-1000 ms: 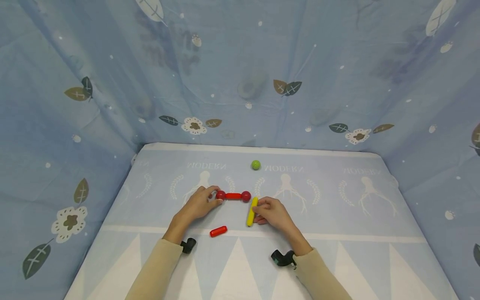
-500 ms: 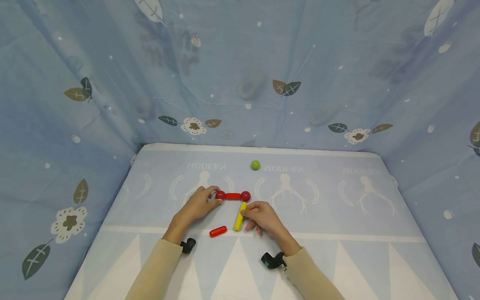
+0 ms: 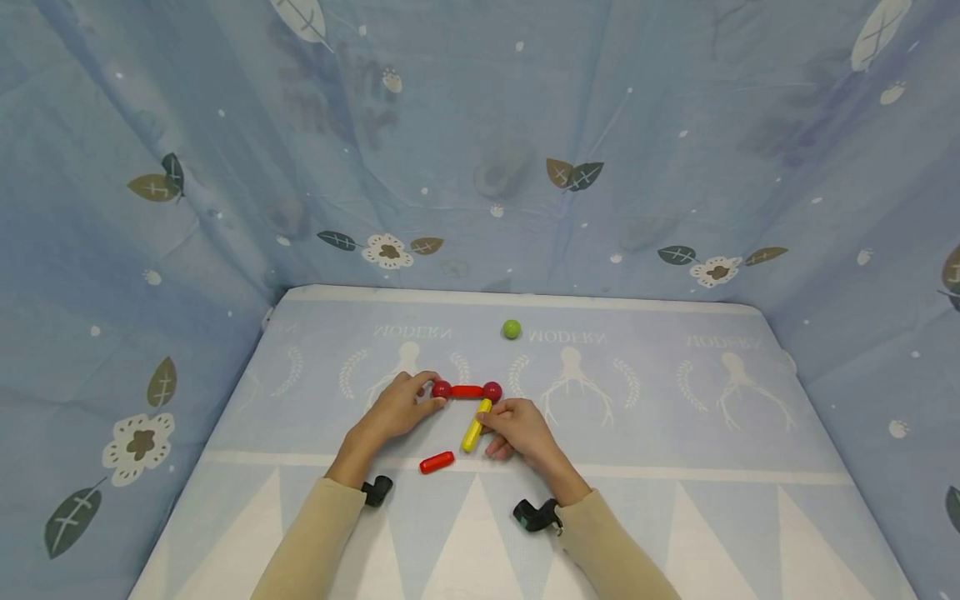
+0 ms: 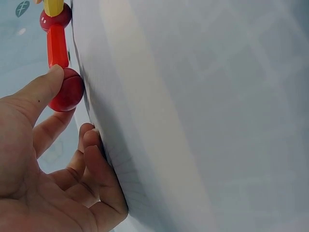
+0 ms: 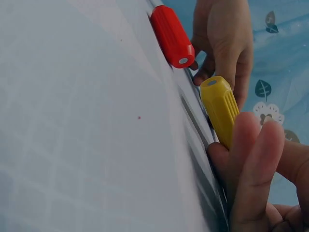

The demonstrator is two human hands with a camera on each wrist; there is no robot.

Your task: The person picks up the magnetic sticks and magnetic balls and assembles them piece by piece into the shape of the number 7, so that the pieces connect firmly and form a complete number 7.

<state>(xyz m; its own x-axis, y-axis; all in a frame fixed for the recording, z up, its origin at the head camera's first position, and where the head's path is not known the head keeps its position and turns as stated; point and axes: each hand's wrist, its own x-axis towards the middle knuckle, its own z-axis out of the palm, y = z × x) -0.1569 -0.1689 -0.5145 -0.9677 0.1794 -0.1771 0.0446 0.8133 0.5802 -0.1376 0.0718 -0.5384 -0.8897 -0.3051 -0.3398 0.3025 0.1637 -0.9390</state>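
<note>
A red magnetic rod [image 3: 467, 392] lies crosswise on the table between two dark red balls. My left hand [image 3: 397, 406] pinches the left ball [image 4: 67, 91] between thumb and a finger; its other fingers curl loosely against the tabletop. With thumb and fingertips, my right hand [image 3: 522, 427] pinches a yellow magnetic rod [image 3: 474, 429]. The yellow rod slants, its far end right at the right ball [image 3: 492, 391] and its near end pointing toward me. A metal disc shows in that near end in the right wrist view.
A shorter-looking loose red rod [image 3: 437, 462] lies in front, between the two forearms. Farther back on the patterned table [image 3: 637, 400] sits a green ball [image 3: 512, 329]. Blue patterned curtain [image 3: 480, 150] hangs behind and on both sides.
My right hand has moved left with the yellow rod, and the rod's far end has come to the right ball. My left hand has stayed at the left ball.
</note>
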